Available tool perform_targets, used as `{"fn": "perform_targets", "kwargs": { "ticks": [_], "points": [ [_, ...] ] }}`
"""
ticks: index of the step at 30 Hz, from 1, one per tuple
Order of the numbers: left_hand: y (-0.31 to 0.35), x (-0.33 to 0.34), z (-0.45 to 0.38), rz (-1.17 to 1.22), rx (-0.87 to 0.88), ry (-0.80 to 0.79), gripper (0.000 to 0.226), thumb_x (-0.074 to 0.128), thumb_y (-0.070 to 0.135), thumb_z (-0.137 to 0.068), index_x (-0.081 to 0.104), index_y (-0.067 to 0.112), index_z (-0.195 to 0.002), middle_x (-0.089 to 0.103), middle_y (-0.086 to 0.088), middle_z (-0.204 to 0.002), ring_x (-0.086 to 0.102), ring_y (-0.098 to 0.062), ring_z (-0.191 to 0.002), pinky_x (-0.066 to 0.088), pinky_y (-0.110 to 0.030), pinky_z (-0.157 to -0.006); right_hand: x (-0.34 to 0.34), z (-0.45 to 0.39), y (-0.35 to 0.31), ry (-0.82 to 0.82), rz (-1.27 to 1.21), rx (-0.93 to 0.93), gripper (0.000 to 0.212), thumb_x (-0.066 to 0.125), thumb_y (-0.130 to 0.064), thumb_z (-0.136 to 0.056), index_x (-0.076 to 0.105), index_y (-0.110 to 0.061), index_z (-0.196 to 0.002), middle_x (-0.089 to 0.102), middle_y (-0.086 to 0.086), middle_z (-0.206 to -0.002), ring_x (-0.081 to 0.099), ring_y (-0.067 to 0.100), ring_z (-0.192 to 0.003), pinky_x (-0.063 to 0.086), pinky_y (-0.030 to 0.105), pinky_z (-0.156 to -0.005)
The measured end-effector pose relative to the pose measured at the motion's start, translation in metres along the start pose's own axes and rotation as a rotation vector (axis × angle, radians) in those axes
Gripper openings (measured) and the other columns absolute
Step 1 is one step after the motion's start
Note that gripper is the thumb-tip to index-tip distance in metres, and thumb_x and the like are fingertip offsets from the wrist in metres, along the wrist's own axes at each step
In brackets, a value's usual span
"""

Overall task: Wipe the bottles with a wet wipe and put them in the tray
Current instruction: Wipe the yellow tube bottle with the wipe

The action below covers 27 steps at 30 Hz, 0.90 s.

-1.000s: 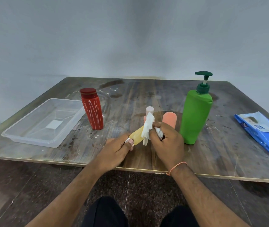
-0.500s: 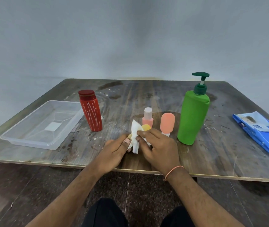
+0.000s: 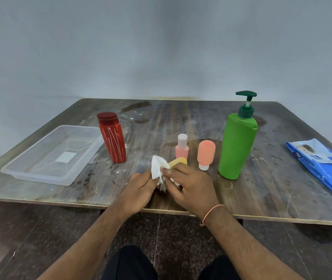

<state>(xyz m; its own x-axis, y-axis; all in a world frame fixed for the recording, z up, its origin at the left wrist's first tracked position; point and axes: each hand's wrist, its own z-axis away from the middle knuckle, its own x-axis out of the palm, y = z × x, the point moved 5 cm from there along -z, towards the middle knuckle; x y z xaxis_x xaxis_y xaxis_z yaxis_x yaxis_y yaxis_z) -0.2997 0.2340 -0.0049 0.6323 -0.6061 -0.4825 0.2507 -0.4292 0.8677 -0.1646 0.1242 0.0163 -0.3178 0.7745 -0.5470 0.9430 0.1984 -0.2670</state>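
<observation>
While the left hand (image 3: 141, 185) grips the small yellow bottle (image 3: 178, 161) low at the near table edge, steadying it, the right hand (image 3: 189, 183) pinches the white wet wipe (image 3: 158, 168) against it. Far left, the clear plastic tray (image 3: 40, 174) holds nothing. The blue wipes packet (image 3: 322, 164) reads "mee".

A small yellow bottle (image 3: 178, 161), tilted and half wrapped in a crumpled white wet wipe (image 3: 157, 168), sits near the bench front; the clear tray (image 3: 40, 174) lies left.
</observation>
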Motion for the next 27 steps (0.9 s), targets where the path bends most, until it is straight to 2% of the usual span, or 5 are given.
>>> {"fn": "perform_targets", "kwargs": {
  "ticks": [7, 13, 19, 22, 27],
  "points": [
    [0.007, -0.002, 0.005, 0.153, -0.07, -0.042, 0.037, 0.032, 0.043, -0.114, 0.066, 0.036, -0.128, 0.067, 0.015, -0.094, 0.061, 0.0, -0.091, 0.046, -0.028, -0.091, -0.008, 0.0, 0.009, 0.111, 0.072, 0.095, 0.017, 0.072, -0.032, -0.098, 0.083, -0.027, -0.11, 0.076, -0.01, -0.099, 0.074, 0.015, -0.079, 0.058, 0.036, -0.06],
    [0.01, -0.003, 0.006, 0.154, -0.074, -0.067, 0.041, 0.027, 0.043, -0.115, 0.057, 0.032, -0.14, 0.058, -0.001, -0.095, 0.056, 0.0, -0.086, 0.043, -0.006, -0.079, -0.015, -0.003, 0.028, 0.224, 0.124, 0.308, 0.021, 0.068, -0.033, -0.098, 0.082, -0.022, -0.109, 0.077, -0.008, -0.102, 0.075, 0.017, -0.084, 0.06, 0.04, -0.062],
    [0.005, -0.001, 0.001, 0.162, -0.072, -0.036, 0.036, 0.035, 0.039, -0.116, 0.069, 0.03, -0.117, 0.071, -0.003, -0.099, 0.063, -0.011, -0.095, 0.048, -0.027, -0.09, -0.001, -0.003, 0.005, 0.035, -0.021, 0.042, 0.019, 0.069, -0.027, -0.099, 0.081, -0.025, -0.115, 0.073, -0.008, -0.101, 0.073, 0.015, -0.083, 0.058, 0.037, -0.063],
    [-0.002, -0.003, 0.0, 0.188, -0.127, -0.009, 0.033, 0.039, 0.041, -0.115, 0.07, 0.035, -0.125, 0.075, 0.003, -0.115, 0.069, -0.015, -0.112, 0.05, -0.038, -0.101, -0.001, -0.001, -0.005, -0.006, -0.014, -0.072, 0.016, 0.066, -0.03, -0.103, 0.081, -0.026, -0.11, 0.074, -0.01, -0.097, 0.07, 0.015, -0.077, 0.054, 0.036, -0.06],
    [0.009, -0.007, 0.002, 0.2, -0.054, -0.025, 0.046, 0.029, 0.046, -0.115, 0.068, 0.027, -0.099, 0.06, 0.005, -0.085, 0.055, -0.012, -0.083, 0.044, -0.034, -0.087, -0.007, -0.001, 0.002, 0.096, 0.057, 0.026, 0.017, 0.067, -0.031, -0.102, 0.081, -0.027, -0.111, 0.075, -0.009, -0.099, 0.073, 0.016, -0.079, 0.057, 0.038, -0.06]
  ]
}}
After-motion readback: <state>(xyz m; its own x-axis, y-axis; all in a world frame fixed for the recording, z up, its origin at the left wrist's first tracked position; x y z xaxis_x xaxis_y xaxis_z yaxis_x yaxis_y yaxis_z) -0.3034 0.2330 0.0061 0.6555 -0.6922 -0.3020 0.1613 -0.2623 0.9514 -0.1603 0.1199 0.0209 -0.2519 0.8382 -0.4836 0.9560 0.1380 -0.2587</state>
